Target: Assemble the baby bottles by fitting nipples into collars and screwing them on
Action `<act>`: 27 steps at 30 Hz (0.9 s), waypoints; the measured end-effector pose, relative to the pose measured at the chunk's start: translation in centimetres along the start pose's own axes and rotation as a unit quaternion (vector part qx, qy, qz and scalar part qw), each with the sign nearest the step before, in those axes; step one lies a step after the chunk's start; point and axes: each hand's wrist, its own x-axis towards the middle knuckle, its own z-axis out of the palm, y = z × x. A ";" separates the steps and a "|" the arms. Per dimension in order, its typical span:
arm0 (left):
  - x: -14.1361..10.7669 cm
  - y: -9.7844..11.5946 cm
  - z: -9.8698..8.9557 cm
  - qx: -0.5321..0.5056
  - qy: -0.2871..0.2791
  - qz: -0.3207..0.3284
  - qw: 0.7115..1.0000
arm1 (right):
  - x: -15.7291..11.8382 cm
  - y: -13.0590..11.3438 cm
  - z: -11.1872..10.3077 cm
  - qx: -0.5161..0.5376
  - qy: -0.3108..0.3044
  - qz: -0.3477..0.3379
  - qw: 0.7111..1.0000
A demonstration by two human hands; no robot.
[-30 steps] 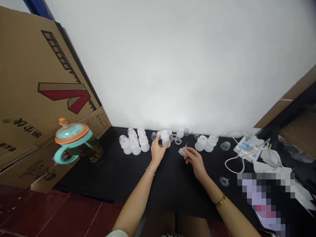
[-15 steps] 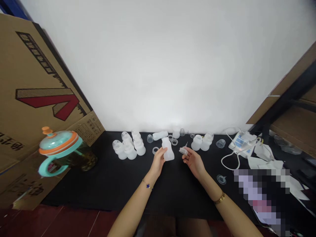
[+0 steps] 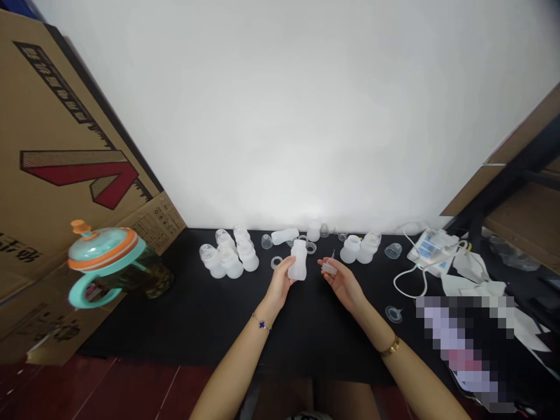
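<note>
My left hand (image 3: pixel 280 281) is closed around a white baby bottle body (image 3: pixel 298 261), held nearly upright above the black table. Just to its right, my right hand (image 3: pixel 343 284) holds a bottle nipple (image 3: pixel 330 266) set in a ring, its thin tip pointing up. A small gap separates the nipple from the bottle. Behind the hands lie a loose collar ring (image 3: pixel 276 262), a bottle on its side (image 3: pixel 284 235) and a clear cap (image 3: pixel 266 241). Another nipple (image 3: pixel 394 314) rests on the table right of my right forearm.
Several capped bottles (image 3: pixel 230 262) stand together at the left. Two more, including an open bottle (image 3: pixel 350 249), stand at the right near a clear cap (image 3: pixel 392 251). A large jug (image 3: pixel 109 262) and cardboard box (image 3: pixel 79 116) are far left; a power strip (image 3: pixel 431 251) with cables is right.
My left hand has turned the bottle more upright. The nipple in my right hand has tilted and sits lower among the fingers. The camera view has shifted slightly.
</note>
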 end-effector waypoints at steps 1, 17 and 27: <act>0.0 0.0 0.0 0.001 -0.002 -0.001 1.000 | 0.0 0.0 0.0 -0.002 -0.002 -0.002 1.000; -0.2 0.5 0.4 0.034 0.002 -0.033 0.999 | -0.2 -0.5 0.1 0.013 0.026 0.046 0.999; -0.5 0.0 0.4 0.148 -0.008 0.070 0.987 | 0.0 -0.4 -0.2 0.044 0.010 0.053 0.998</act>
